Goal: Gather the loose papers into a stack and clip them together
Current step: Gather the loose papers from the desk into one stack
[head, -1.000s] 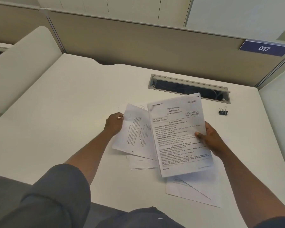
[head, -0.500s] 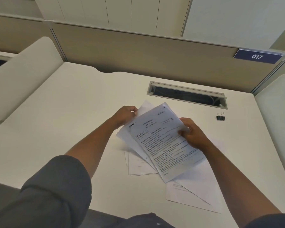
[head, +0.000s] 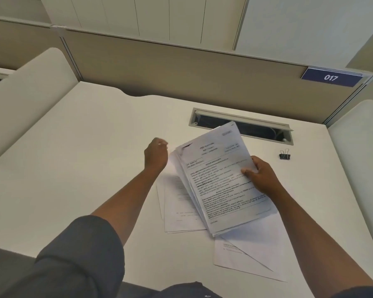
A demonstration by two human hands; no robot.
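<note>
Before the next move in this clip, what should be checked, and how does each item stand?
1. Held sheaf gripped: ok, the right hand pinches its right edge.
2. Held sheets squared: not ok, their left edges are fanned.
3. All sheets gathered: not ok, loose sheets on the left and loose sheets near the front edge lie on the desk.
4. Left hand gripping the sheaf: cannot tell, it is at the upper left corner, fingers hidden.
5. Binder clip ready: ok, it lies unused on the desk to the right.
6. Clip route: ok, bare desk lies between the clip and the right hand.
</note>
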